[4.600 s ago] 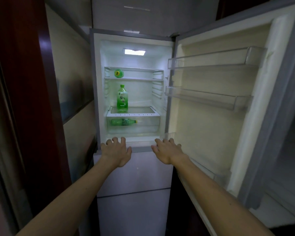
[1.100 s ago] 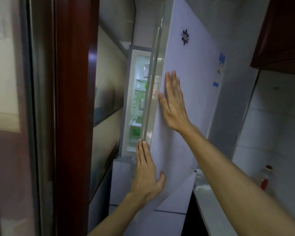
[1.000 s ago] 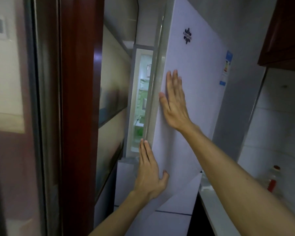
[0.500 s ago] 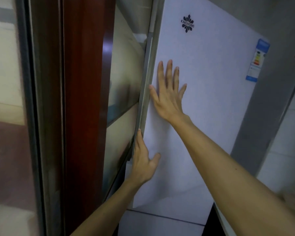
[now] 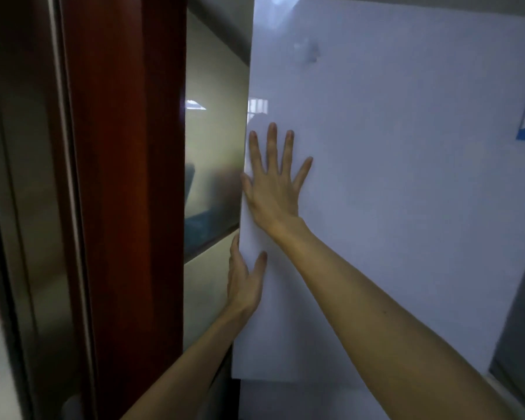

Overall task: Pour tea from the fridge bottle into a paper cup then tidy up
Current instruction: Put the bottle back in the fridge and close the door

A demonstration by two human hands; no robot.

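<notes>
right hand [image 5: 273, 189] lies flat on the door [image 5: 406, 207] near its 9 o'clock edge, fingers spread toward 12, grip apart and holding nothing. left hand [image 5: 244, 283] sits below it toward 6, straight fingers along the door's edge and thumb on the front; its grip is apart too. no lit gap shows at that edge, so the door looks shut or nearly so. to do this well, i'd press evenly with both palms close to the free edge, far from the hinge, presumably at 3. i'd also slide the left fingers clear of the seam before the seal bites. the door stands upright, long axis 12 to 6, face toward the camera. bottle and cup are out of view; the bottle is likely behind the door.
</notes>
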